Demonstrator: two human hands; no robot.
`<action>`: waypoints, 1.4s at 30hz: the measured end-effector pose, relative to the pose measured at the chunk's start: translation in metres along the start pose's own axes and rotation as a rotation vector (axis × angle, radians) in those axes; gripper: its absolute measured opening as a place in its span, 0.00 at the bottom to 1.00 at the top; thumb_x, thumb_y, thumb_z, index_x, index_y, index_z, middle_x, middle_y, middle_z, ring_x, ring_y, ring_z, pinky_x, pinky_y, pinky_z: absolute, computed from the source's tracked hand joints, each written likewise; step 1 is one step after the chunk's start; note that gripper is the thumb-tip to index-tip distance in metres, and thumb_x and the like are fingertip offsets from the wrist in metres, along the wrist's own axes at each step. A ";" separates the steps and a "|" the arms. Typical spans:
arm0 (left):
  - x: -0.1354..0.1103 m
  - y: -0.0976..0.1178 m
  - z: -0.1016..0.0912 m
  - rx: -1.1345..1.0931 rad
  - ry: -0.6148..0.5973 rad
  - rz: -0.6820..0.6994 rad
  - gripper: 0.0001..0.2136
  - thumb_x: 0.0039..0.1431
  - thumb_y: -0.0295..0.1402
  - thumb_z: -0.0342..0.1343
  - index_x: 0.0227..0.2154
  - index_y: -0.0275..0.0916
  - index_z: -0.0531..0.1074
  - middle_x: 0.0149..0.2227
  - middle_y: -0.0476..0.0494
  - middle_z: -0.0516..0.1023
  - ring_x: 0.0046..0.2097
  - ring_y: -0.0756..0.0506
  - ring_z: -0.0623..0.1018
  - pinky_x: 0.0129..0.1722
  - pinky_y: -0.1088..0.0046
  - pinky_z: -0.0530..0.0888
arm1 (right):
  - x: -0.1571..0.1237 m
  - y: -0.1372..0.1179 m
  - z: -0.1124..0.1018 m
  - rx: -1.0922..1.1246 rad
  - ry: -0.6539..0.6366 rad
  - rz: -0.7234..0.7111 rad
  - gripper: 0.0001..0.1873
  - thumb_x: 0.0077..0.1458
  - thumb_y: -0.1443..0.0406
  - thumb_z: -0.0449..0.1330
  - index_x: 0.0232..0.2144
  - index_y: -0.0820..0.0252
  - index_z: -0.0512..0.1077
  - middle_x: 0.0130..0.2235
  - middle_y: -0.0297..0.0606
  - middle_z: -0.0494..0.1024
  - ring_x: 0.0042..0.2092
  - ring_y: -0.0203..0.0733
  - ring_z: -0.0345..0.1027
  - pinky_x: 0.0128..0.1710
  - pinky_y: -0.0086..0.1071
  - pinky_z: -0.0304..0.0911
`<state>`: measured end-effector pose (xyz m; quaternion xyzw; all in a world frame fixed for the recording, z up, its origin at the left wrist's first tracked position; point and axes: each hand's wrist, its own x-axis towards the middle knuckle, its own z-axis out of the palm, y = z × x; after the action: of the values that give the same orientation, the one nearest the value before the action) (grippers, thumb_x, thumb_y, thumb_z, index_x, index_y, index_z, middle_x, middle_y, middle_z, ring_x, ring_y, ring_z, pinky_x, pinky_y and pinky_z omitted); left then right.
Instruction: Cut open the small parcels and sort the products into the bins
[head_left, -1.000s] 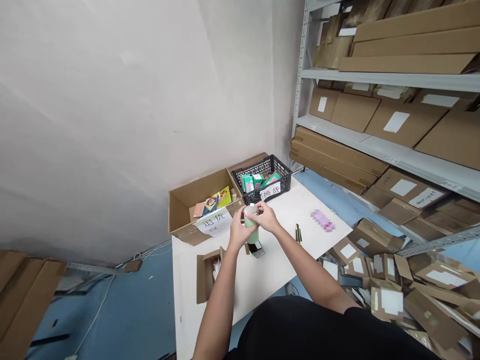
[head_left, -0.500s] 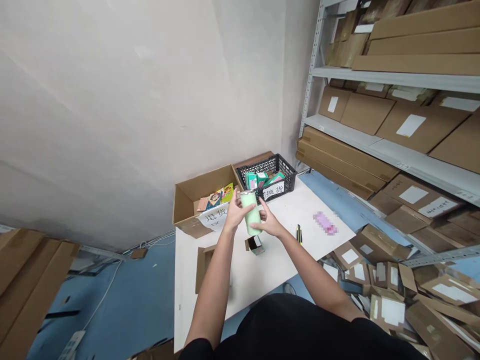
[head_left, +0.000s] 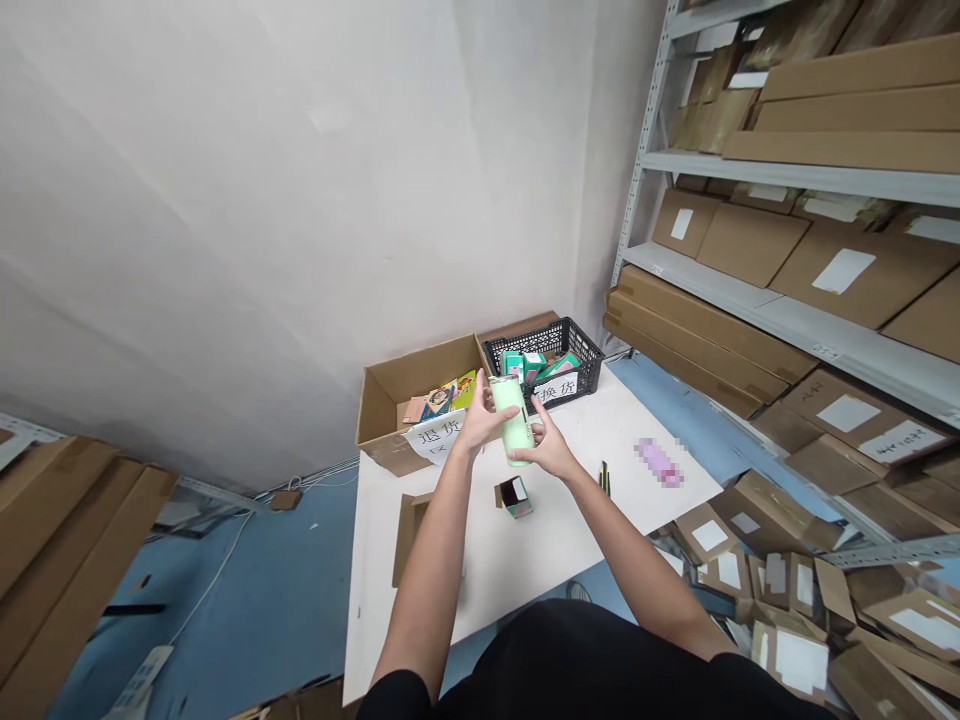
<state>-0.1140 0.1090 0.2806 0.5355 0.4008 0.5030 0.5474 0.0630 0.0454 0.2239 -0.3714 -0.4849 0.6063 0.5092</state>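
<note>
I hold a pale green bottle with a silver top upright above the white table. My left hand grips its upper part from the left. At the lower end my right hand cups the bottle, fingers partly raised. Below it on the table stands a small opened green carton. An opened brown shipping box lies to the left, partly hidden by my left arm.
A cardboard box with colourful items and a paper sign sits at the table's back. Beside it stands a black mesh basket of green boxes. A utility knife and a pink object lie right. Shelves of cartons and piled boxes fill the right.
Both hands lifted the green bottle out of the small carton and raised it above the table. My right hand shifted from the top to the bottle's lower end.
</note>
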 end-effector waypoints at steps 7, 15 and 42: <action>0.002 0.000 0.000 -0.002 -0.085 -0.025 0.67 0.47 0.42 0.78 0.78 0.46 0.32 0.59 0.33 0.77 0.58 0.37 0.80 0.61 0.51 0.75 | 0.000 0.005 -0.001 0.024 -0.028 0.001 0.75 0.41 0.57 0.80 0.78 0.43 0.37 0.48 0.38 0.80 0.47 0.49 0.78 0.49 0.45 0.75; -0.002 0.002 0.004 0.008 -0.098 -0.057 0.65 0.47 0.42 0.78 0.78 0.51 0.35 0.60 0.35 0.77 0.56 0.38 0.81 0.58 0.54 0.77 | -0.001 0.016 -0.010 -0.018 -0.083 0.008 0.76 0.42 0.58 0.80 0.78 0.42 0.34 0.53 0.41 0.79 0.50 0.51 0.77 0.54 0.48 0.73; -0.073 -0.126 -0.052 0.544 0.159 -0.134 0.37 0.41 0.33 0.74 0.57 0.41 0.70 0.47 0.46 0.81 0.44 0.43 0.80 0.48 0.67 0.76 | -0.018 0.202 -0.024 -1.075 0.007 0.373 0.21 0.65 0.63 0.57 0.57 0.57 0.76 0.47 0.44 0.86 0.50 0.51 0.79 0.48 0.32 0.68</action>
<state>-0.1625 0.0569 0.1434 0.5938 0.5972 0.3802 0.3824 0.0371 0.0308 0.0220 -0.6599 -0.6498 0.3525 0.1343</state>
